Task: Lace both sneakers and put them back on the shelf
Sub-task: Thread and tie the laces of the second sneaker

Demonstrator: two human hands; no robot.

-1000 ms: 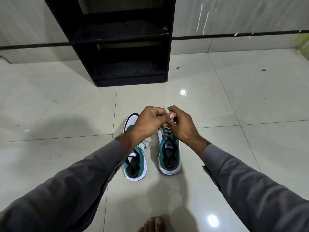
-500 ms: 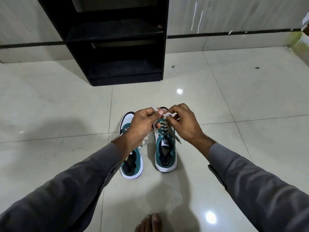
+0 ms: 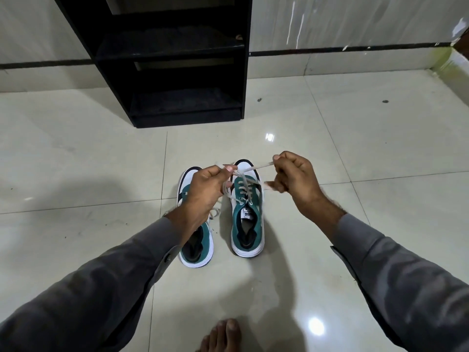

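Two teal-and-white sneakers stand side by side on the tiled floor, toes pointing away from me. The right sneaker (image 3: 248, 219) has a pale lace (image 3: 245, 186) threaded through its eyelets. My left hand (image 3: 209, 188) pinches one lace end above the shoe's toe. My right hand (image 3: 295, 179) grips the other end and holds it taut out to the right. The left sneaker (image 3: 196, 247) is partly hidden under my left wrist, with a loose bit of lace showing beside it. The black shelf (image 3: 175, 64) stands beyond the shoes against the wall.
Glossy cream floor tiles (image 3: 355, 148) spread all around. The shelf's two open compartments look dark with nothing visible inside. My bare foot (image 3: 223, 335) shows at the bottom edge. A wall corner with a greenish stain (image 3: 442, 59) is at far right.
My hands were close together over the right sneaker; they have now drawn apart, the right hand moving out to the right and stretching the lace tight.
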